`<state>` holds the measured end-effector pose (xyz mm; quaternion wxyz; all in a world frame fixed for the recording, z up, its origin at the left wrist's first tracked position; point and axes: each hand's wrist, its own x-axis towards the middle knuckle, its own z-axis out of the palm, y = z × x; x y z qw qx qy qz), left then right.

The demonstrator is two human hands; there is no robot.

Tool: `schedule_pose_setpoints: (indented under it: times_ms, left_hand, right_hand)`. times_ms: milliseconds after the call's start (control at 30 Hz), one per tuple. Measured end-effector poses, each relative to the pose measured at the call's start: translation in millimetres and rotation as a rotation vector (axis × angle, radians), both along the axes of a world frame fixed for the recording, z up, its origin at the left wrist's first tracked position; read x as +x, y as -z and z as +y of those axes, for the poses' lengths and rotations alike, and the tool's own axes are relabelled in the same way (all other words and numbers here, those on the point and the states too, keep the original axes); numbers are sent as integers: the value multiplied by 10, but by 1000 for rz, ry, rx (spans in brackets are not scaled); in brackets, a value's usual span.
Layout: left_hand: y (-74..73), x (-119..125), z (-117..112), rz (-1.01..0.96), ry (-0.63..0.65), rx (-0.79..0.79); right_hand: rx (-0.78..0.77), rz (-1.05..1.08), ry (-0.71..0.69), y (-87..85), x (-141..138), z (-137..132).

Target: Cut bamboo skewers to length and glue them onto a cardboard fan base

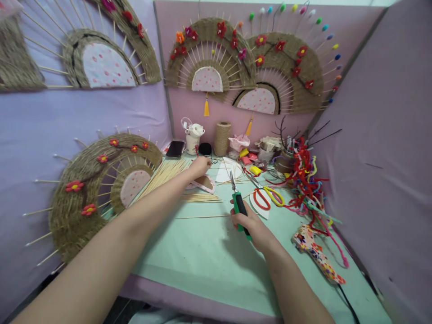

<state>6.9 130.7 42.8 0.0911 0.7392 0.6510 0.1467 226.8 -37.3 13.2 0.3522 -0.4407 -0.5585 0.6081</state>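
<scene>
The right hand (251,227) closes its fingers round green-and-black-handled cutting pliers (238,202), held above the mint-green counter (202,252). The left hand (199,166) reaches beside a bundle of thin bamboo sticks (165,173); its fingers' grip cannot be told.

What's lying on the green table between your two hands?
In the head view, a pink-edged half-round card and a small bundle of thin wooden sticks lie between the left hand and right hand, holding green-and-black-handled snips.

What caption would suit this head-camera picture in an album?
At a craft table, the right hand grips a green-handled tool while the left hand reaches beside bamboo sticks.
</scene>
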Motion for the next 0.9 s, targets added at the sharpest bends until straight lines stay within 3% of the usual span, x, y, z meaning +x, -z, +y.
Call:
schedule_pose_setpoints:
  times_ms: [100, 267, 400, 567, 667, 767, 900]
  left_hand:
    - [42, 284, -197, -46, 143, 22]
    - [210, 346, -986, -27, 351, -147]
    - [337, 263, -1447, -11, 303, -248]
    - [414, 237, -1501, -86, 281, -189]
    - [397, 163, -1432, -180, 194, -99]
    - [358, 69, -1353, -347, 100, 7]
    - [286, -6, -1282, -653, -2, 58]
  right_hand:
    - [4, 69, 89, 38, 18, 38]
    - [72, 251, 331, 28, 43, 73]
    - [57, 357, 339, 4, 38, 83]
    - [48, 440, 285, -43, 0, 61]
    - [79, 472, 236, -89, -15, 24]
    - [106, 427, 178, -102, -15, -15]
    - [28, 269, 10, -45, -8, -54]
